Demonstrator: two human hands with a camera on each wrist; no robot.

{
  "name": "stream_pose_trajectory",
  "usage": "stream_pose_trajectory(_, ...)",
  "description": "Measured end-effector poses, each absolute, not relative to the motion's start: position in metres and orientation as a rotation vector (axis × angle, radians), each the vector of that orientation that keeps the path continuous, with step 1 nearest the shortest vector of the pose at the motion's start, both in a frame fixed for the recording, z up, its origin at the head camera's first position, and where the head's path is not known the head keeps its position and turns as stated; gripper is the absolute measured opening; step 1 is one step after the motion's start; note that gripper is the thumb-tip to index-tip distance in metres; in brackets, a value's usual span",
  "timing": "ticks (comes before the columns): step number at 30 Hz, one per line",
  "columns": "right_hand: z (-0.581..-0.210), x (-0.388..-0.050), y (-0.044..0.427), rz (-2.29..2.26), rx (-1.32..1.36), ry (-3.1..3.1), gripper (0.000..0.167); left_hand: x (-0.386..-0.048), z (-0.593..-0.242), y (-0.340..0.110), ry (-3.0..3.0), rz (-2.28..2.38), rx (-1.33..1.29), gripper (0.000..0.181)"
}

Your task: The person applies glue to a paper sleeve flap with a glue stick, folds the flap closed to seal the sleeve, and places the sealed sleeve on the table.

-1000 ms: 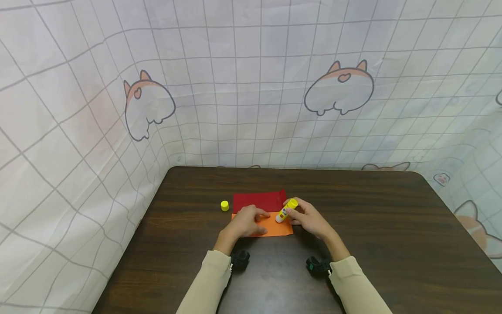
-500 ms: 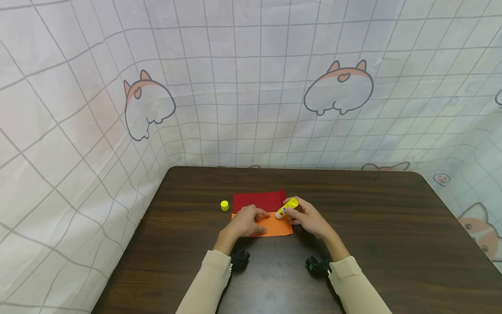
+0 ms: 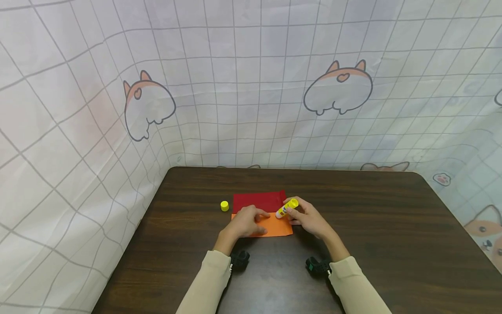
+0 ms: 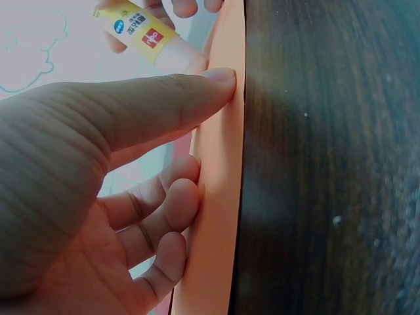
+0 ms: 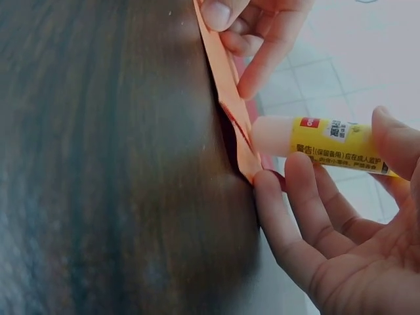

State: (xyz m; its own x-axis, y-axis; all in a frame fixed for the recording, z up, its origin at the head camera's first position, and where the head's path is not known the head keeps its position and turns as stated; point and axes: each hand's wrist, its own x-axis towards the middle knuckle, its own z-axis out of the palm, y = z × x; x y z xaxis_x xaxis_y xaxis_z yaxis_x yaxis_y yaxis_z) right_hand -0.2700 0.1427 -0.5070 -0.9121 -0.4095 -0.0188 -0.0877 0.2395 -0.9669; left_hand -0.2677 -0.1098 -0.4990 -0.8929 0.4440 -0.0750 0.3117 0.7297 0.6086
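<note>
An orange sheet of paper (image 3: 279,227) lies on the table, its far edge meeting a dark red paper piece (image 3: 256,200). My left hand (image 3: 244,221) rests on the orange paper, thumb and fingertips touching it near its middle. In my right hand (image 3: 308,216) is an uncapped yellow glue stick (image 3: 287,208), held tilted. Its pale tip (image 5: 272,136) meets the orange surface in the right wrist view. Below the glue stick, a right fingertip (image 5: 267,187) touches the lifted right end of the paper. The yellow cap (image 3: 225,206) stands left of the red piece.
The dark wood-grain table (image 3: 372,235) spreads around both hands. Behind it and at the sides hangs a white grid-patterned curtain (image 3: 251,109) with cartoon animals. Black wrist cameras (image 3: 240,260) sit below both wrists.
The glue stick's tip has shifted slightly away from me across the orange paper since a second ago, then stayed nearly still. My left hand and both papers show no clear movement.
</note>
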Motion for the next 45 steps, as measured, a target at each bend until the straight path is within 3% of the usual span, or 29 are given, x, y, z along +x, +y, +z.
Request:
stream_pose_trajectory(22,-0.5046,-0.2649,0.1405,-1.666,-0.423,2.269,0.053,-0.2664,-0.5003,-0.1114,2.706,0.904,0.605,0.042)
stream_pose_trajectory(45,-0.4971,-0.2601,0.1436,-1.63,-0.405,2.36,0.038,-0.2648,-0.4993,-0.1122,2.712,0.882,0.611,0.044)
